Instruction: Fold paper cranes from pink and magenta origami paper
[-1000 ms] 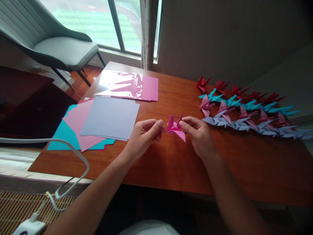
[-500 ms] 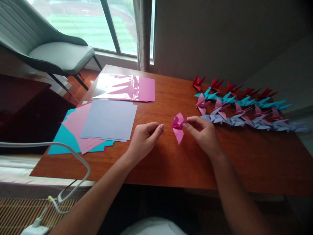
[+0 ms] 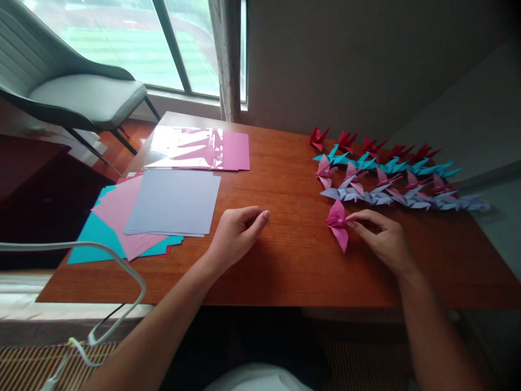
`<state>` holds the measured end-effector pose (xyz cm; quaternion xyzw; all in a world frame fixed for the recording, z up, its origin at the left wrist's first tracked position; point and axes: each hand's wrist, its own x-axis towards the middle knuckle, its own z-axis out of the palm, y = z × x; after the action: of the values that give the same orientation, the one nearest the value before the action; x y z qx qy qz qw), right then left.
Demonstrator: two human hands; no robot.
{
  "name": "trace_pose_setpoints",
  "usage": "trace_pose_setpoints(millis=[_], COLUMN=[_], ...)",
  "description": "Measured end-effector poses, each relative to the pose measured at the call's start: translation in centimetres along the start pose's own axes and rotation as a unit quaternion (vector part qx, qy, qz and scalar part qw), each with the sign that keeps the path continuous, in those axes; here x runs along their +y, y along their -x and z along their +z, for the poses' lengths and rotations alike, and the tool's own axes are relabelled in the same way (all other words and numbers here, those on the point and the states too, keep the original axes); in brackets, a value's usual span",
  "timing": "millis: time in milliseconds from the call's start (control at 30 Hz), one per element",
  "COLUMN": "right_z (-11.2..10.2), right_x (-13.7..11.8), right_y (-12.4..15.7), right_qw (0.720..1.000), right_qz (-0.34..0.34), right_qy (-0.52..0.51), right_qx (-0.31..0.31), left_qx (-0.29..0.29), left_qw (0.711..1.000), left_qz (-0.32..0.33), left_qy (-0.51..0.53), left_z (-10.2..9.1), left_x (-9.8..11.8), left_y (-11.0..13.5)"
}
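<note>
My right hand [image 3: 378,236] pinches a bright pink paper crane [image 3: 337,225] by one end, its wings spread, just in front of the lavender row. My left hand [image 3: 242,231] is above the middle of the table, fingers curled and thumb pressed against them, with nothing showing in it. Folded cranes stand in rows at the right: red cranes [image 3: 370,146] at the back, then turquoise cranes [image 3: 366,162], light pink cranes [image 3: 324,171] and lavender cranes [image 3: 376,196] in front.
Lavender sheets [image 3: 173,201] lie on fanned pink sheets [image 3: 122,209] and turquoise sheets [image 3: 91,236] at the left of the wooden table [image 3: 280,179]. Behind them is a clear packet with magenta paper [image 3: 236,151]. A white cable [image 3: 122,260] loops at front left; a chair [image 3: 87,98] stands beyond.
My right hand has carried the pink crane rightward, close to the front of the rows. My left hand stays curled in about the same place. The view has shifted slightly to the right.
</note>
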<state>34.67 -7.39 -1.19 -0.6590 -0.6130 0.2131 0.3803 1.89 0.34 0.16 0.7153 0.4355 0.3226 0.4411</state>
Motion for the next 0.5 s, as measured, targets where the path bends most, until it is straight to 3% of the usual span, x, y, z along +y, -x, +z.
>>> trace_pose_setpoints(millis=[500], right_z=[1.0], right_x=[0.3], right_y=[-1.8], right_qw=[0.999], right_qz=[-0.026], right_qy=[0.003], right_qx=[0.018], left_qx=[-0.009], left_qw=[0.999], left_qz=[0.012], left_qy=[-0.028], left_z=[0.0], left_x=[-0.2], left_y=[-0.1])
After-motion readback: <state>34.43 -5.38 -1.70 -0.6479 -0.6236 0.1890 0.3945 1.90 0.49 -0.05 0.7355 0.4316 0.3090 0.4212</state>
